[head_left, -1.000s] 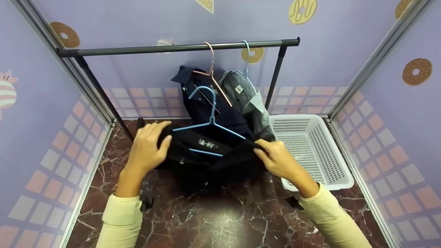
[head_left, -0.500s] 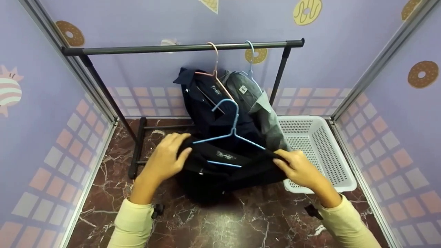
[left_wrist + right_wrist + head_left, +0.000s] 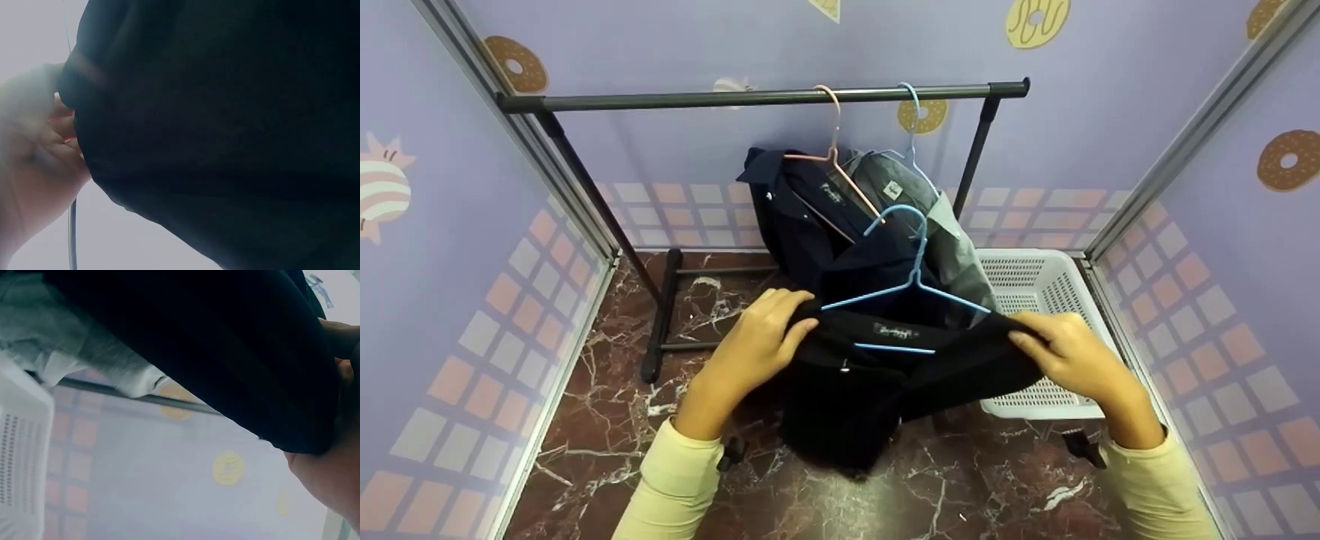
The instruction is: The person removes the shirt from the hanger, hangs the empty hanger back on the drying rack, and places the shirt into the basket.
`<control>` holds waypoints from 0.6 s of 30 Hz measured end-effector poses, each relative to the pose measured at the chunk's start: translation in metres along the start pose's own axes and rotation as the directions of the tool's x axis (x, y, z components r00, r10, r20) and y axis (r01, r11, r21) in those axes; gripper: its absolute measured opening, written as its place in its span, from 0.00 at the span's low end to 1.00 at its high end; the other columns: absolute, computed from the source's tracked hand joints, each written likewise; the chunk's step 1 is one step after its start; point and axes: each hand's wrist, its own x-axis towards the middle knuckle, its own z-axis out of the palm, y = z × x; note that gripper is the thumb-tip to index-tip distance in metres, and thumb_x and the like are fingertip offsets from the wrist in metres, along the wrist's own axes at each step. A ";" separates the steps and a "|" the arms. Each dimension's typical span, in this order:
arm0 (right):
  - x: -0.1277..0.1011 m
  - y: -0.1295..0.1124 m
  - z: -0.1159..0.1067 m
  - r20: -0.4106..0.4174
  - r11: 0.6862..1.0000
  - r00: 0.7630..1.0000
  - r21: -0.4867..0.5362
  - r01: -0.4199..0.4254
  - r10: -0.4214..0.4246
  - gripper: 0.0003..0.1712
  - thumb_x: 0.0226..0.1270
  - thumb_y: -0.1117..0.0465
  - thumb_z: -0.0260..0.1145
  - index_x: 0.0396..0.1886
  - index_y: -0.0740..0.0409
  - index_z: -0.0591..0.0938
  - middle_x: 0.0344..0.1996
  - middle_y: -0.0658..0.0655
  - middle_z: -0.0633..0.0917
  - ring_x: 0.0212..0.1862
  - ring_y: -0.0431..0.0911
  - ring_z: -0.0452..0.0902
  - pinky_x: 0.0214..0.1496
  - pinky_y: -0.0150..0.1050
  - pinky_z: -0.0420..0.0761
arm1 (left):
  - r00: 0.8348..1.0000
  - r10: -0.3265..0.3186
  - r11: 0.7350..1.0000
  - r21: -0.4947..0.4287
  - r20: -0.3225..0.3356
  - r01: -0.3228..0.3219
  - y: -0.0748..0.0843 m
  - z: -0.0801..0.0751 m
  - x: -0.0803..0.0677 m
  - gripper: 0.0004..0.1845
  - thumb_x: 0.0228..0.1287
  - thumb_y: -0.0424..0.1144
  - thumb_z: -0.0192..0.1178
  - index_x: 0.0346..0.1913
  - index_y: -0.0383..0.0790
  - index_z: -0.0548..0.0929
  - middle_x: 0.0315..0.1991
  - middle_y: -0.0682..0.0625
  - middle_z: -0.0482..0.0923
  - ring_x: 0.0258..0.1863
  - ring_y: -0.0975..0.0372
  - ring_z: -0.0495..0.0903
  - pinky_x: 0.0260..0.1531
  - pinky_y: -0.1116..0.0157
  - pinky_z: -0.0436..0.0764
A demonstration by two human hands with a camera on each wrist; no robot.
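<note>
A dark rail (image 3: 757, 97) crosses the upper frame, with a navy shirt (image 3: 802, 225) and grey shirt (image 3: 952, 247) hanging. A white basket (image 3: 1035, 289) sits at right.

The left hand (image 3: 761, 337) and right hand (image 3: 1069, 352) grip the shoulders of a black garment (image 3: 877, 375) on a blue hanger (image 3: 911, 289). Behind, a navy shirt (image 3: 802, 217) and grey shirt (image 3: 937, 225) hang from the rail (image 3: 697, 98), beside a white basket (image 3: 1035, 285).

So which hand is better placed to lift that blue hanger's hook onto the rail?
Right, probably. The right hand is nearer the blue hanger hook; the left hand grips the black garment farther away.
</note>
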 end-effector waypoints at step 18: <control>-0.029 0.041 0.050 -0.068 0.998 0.998 0.062 -0.004 0.008 0.11 0.63 0.75 0.69 0.43 0.60 0.87 0.33 0.54 0.90 0.32 0.42 0.84 0.38 0.33 0.84 | 1.000 -0.001 0.991 0.135 -0.025 0.004 -0.002 0.031 -0.010 0.10 0.72 0.40 0.65 0.46 0.35 0.85 0.40 0.46 0.87 0.39 0.53 0.84 0.43 0.56 0.86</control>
